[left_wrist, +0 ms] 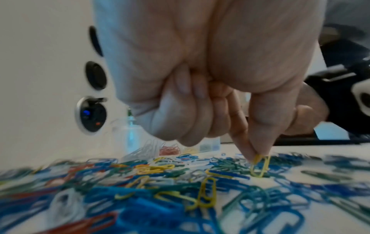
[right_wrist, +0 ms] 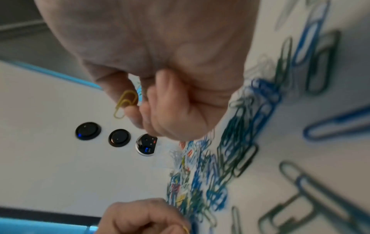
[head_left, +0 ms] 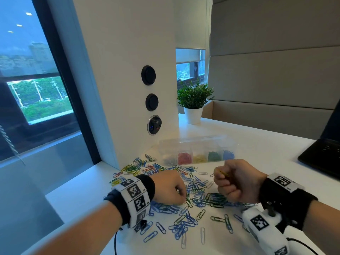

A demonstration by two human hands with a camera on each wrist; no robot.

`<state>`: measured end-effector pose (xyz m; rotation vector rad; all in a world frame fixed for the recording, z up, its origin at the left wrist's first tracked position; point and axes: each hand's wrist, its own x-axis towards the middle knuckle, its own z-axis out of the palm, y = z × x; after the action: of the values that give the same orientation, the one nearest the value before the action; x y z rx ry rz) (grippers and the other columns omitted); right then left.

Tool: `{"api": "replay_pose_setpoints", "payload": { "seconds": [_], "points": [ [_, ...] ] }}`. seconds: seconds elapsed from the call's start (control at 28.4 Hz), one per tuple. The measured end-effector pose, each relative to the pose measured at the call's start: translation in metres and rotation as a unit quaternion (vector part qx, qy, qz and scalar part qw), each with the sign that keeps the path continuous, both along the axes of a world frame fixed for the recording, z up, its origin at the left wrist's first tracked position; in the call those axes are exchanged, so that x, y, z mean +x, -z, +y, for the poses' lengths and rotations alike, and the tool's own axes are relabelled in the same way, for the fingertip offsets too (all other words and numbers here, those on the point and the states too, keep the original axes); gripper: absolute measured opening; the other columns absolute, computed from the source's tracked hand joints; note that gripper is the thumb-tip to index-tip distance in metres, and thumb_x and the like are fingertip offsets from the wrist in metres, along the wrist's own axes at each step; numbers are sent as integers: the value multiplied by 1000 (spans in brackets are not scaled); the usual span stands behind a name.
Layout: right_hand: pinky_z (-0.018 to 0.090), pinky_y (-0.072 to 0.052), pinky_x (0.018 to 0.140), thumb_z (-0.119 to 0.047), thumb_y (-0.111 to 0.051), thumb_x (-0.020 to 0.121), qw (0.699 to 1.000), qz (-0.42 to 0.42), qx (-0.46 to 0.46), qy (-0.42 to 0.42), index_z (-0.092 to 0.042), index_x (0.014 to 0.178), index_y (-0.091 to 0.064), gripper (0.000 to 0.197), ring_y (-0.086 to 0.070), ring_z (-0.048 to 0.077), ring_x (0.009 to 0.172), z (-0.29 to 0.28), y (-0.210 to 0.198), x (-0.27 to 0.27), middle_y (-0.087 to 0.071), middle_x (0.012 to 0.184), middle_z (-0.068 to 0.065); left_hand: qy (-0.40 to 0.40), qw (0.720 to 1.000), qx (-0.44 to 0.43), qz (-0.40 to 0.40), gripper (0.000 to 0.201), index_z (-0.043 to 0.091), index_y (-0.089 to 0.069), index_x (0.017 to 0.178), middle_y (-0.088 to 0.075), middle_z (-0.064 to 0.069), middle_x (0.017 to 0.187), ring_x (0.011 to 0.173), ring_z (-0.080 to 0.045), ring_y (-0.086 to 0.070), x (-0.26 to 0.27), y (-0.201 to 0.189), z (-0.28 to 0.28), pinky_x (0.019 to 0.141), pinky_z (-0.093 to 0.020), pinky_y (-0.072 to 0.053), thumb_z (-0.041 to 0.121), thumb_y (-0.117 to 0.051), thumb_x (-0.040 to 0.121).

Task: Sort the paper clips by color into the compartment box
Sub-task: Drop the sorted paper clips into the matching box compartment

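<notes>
Two yellow clips are pinched, one per hand [head_left: 170,187] [head_left: 237,181]; blurred compartment box [head_left: 197,150] contents stay indistinct.

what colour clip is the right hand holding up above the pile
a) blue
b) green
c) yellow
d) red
c: the right hand is raised off the desk and its fingers pinch a yellow paper clip, which also shows as a yellow strip at the fist in the head view.
</notes>
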<state>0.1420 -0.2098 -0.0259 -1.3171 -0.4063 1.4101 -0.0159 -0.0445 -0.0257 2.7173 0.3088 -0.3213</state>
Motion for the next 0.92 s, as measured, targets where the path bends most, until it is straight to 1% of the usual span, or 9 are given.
{"api": "replay_pose_setpoints", "payload": {
  "seconds": [0.21,0.28,0.35,0.42,0.49,0.6,0.67,0.81,0.92],
  "points": [
    [14,-20,29,-15,-43,85,999,40,12,-6,-13,62,-44,23,-22,9,39,18,4,-10,-33,61,2,-144,970,-167,-105,9,10,-79,87,-73,7,74,68,-2,-66,-16,-8,26,65,-15,-53,16,-73,85],
    [15,-21,28,-15,-45,90,999,14,-16,-24,-12,66,-48,24,-22,9,39,29,5,-14,-35,61,1,-215,938,-231,-145,11,8,-74,78,-59,7,50,43,-6,-51,-23,-10,35,45,-17,-40,10,-69,87],
    [17,-21,33,-18,-52,94,990,-112,-72,-47,-10,73,-56,22,-22,10,41,43,5,-17,-35,58,-1,-281,880,-343,-170,23,8,-57,68,-35,1,49,39,-13,-25,-29,-11,46,39,-19,-21,7,-59,90],
    [20,-26,39,-23,-61,93,926,-349,-114,-90,-10,84,-67,17,-28,11,40,55,1,-21,-38,54,-3,-314,802,-474,-185,27,12,-38,64,-27,0,56,42,-11,-17,-34,-11,60,40,-17,-12,8,-46,90],
    [17,-34,45,-28,-65,91,815,-556,-94,-135,-18,89,-73,13,-42,3,43,70,-1,-25,-50,58,-10,-325,719,-582,-196,22,14,-35,64,-30,0,59,42,-9,-19,-37,-11,70,39,-16,-11,10,-35,85],
    [11,-38,59,-28,-70,85,739,-643,-58,-194,-21,92,-78,13,-53,-2,66,92,1,-31,-63,72,-17,-334,651,-651,-204,15,12,-39,63,-35,-3,62,42,-9,-22,-38,-10,83,35,-13,-15,14,-33,77],
    [14,-42,62,-29,-72,82,707,-663,-78,-233,-21,89,-78,12,-58,2,70,100,8,-31,-68,77,-11,-345,671,-631,-181,19,11,-44,63,-37,-4,61,42,-10,-23,-36,-7,88,34,-14,-16,17,-38,81],
    [13,-41,60,-26,-72,83,674,-682,-95,-267,-18,87,-77,10,-56,0,65,101,13,-24,-66,74,-10,-293,910,-274,-105,21,9,-65,77,-39,0,54,41,-12,-27,-25,0,84,39,-20,-24,17,-55,93],
    [11,-38,57,-23,-70,82,678,-688,-76,-249,-18,88,-77,10,-52,-3,60,102,10,-18,-59,66,-16,-154,982,-67,-81,18,11,-75,87,-69,-1,77,58,-6,-51,-13,6,77,56,-15,-40,24,-64,92]
  ]
}}
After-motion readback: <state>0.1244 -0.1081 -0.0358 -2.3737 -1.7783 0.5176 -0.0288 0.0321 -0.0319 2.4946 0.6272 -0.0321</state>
